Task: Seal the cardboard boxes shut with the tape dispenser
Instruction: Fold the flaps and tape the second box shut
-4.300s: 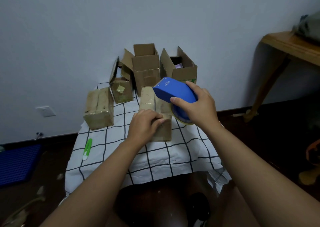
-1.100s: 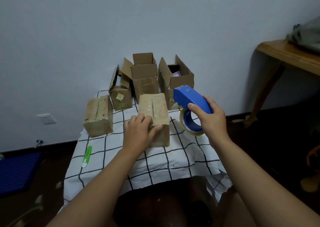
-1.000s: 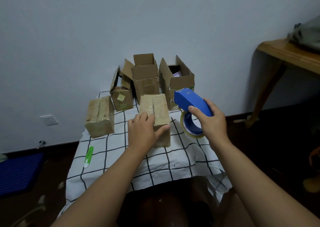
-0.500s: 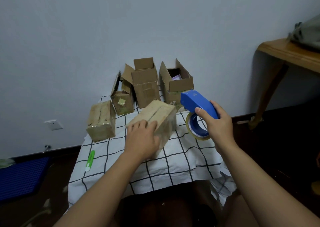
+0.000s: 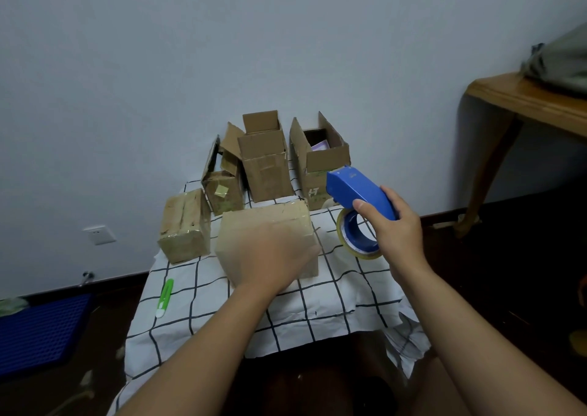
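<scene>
where tape shines, boxy cardboard point(image 5: 263, 228)

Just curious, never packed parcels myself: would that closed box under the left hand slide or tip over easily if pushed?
Probably slides: the box is glossy with tape and sits on a smooth checked cloth. It looks squat and broad, so tipping seems unlikely. The left hand alone handles it, so it is likely light.

**Person: visible body, head view**

Two forearms enter from the lower edge, both bare to the frame edge. No sleeves visible. Left hand point(image 5: 273, 256) motion-blurred, fingers indistinct. Right hand point(image 5: 397, 225) sharp; short thumbnail visible.
</scene>
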`<state>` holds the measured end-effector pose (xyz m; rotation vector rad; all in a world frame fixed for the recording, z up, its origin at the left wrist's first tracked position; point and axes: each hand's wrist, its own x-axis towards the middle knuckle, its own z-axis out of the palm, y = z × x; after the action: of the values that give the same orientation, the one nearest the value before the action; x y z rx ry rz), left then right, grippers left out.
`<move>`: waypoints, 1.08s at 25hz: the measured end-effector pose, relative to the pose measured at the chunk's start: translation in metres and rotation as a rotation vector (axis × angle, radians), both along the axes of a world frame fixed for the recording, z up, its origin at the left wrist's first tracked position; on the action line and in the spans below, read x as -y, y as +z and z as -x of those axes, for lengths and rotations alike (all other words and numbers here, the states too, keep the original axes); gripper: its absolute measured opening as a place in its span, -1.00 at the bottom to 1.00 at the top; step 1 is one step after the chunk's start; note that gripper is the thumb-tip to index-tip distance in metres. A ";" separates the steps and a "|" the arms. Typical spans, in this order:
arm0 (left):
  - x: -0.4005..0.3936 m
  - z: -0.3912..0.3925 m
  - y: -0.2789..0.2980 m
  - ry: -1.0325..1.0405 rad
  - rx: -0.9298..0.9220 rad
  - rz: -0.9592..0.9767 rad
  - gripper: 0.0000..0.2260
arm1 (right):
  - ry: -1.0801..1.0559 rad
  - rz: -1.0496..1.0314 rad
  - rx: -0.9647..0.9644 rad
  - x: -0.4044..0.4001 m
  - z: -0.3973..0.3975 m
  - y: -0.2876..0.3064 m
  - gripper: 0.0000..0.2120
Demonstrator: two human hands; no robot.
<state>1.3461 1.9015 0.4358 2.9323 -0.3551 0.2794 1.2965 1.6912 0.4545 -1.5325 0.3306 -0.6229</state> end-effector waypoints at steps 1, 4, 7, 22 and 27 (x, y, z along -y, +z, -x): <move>0.002 0.001 0.000 0.005 0.012 0.005 -0.27 | -0.005 0.002 -0.001 0.002 0.001 0.001 -0.40; 0.004 0.004 0.002 0.014 0.049 -0.034 -0.35 | -0.006 -0.004 0.020 0.005 0.003 0.004 -0.41; 0.005 0.006 0.005 -0.028 0.031 0.016 -0.61 | 0.021 -0.022 0.033 0.004 0.005 0.007 -0.46; -0.023 -0.008 0.033 -0.076 -0.113 0.740 -0.75 | 0.309 0.025 0.047 0.001 0.016 0.028 -0.61; -0.011 0.004 0.068 0.037 -1.097 1.302 -0.33 | 0.412 0.019 0.066 -0.008 0.016 0.032 -0.47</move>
<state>1.3417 1.9120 0.5034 1.4505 0.0755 -0.7750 1.2803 1.6989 0.4870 -1.5363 -0.0447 -0.3502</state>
